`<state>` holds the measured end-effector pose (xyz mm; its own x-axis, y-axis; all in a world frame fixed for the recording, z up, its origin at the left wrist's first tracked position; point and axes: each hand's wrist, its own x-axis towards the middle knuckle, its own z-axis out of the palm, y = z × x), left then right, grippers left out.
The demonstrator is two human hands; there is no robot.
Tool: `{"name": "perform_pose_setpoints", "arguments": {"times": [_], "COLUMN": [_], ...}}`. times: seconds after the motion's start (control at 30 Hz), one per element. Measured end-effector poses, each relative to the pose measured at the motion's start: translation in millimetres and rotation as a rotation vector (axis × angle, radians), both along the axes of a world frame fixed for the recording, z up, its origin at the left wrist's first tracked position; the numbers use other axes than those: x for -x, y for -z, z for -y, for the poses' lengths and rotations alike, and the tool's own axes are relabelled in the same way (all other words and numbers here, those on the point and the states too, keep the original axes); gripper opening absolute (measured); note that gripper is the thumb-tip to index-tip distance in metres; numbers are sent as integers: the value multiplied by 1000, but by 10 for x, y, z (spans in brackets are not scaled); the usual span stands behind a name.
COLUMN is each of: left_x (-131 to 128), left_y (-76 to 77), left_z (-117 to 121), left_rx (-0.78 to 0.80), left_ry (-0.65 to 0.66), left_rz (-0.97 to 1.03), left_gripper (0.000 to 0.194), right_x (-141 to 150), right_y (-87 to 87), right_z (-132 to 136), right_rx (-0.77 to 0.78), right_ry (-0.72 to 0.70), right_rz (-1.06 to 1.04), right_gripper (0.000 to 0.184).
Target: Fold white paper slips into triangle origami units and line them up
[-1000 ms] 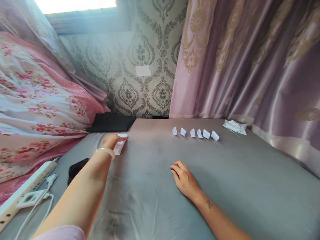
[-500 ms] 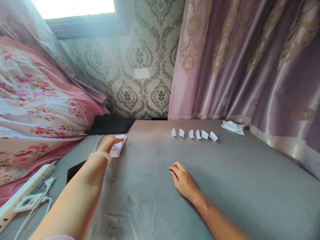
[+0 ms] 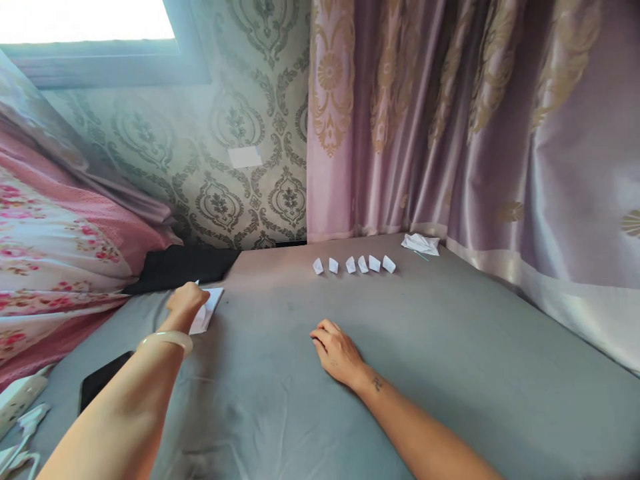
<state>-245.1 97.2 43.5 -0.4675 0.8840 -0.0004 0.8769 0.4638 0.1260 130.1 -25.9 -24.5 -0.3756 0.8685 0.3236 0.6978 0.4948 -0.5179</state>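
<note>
At the left, my left hand (image 3: 189, 297) is closed over a stack of white paper (image 3: 213, 308), its fingers pinching a sheet whose near part curves up off the stack. A bit of that sheet shows beyond the knuckles; the fingertips are hidden. A pale bangle (image 3: 166, 341) circles my left wrist. My right hand (image 3: 337, 353) rests palm down on the grey sheet-covered surface (image 3: 270, 373), fingers curled in and thumb against them, with nothing showing in it. Beyond it stands a row of several small folded white paper pieces (image 3: 363, 265).
At the back right lie flat white papers (image 3: 421, 244) with a thin green stick (image 3: 421, 255). A black folded cloth (image 3: 185, 269) is at the back left. A dark phone (image 3: 103, 379) and a white power strip (image 3: 20, 400) with cords lie near my left arm. Curtains (image 3: 480, 133) border the right.
My view has turned to the right, so things sit further left. My left hand has closed and turned, and a sheet on the stack is now partly lifted. My right hand stays in place.
</note>
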Motion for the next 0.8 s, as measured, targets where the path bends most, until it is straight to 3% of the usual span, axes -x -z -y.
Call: {"name": "perform_pose_setpoints", "arguments": {"times": [0.17,0.23,0.33,0.37,0.43,0.53,0.67,0.8], "left_x": [-228,-382,-706,-838,-1126,-1546,-1923,-2075], "left_y": [-359,-490,-575,-570,-524,-401,-175,119], "left_z": [91,140,230,265,347,494,661,725], "left_rx": [-177,-233,-355,-427,-533,-460,-271,-142], "left_ry": [-231,-181,0,86,225,362,386,302], "left_rz": [23,52,213,412,886,1347,1612,1692], "left_gripper": [45,39,28,26,26,34,34,34], "right_x": [-23,-35,-42,-41,-46,-106,-331,-529], "right_y": [-3,6,25,29,30,1,-118,-233], "right_z": [12,6,-21,-37,-79,-165,-268,-307], "right_rx": [-2,11,53,77,177,356,415,560], "right_ry": [-6,-16,-48,-57,-36,89,211,285], "right_rz": [-9,-27,-108,-161,-335,-596,-722,-842], "right_gripper": [24,25,25,25,22,20,30,38]}}
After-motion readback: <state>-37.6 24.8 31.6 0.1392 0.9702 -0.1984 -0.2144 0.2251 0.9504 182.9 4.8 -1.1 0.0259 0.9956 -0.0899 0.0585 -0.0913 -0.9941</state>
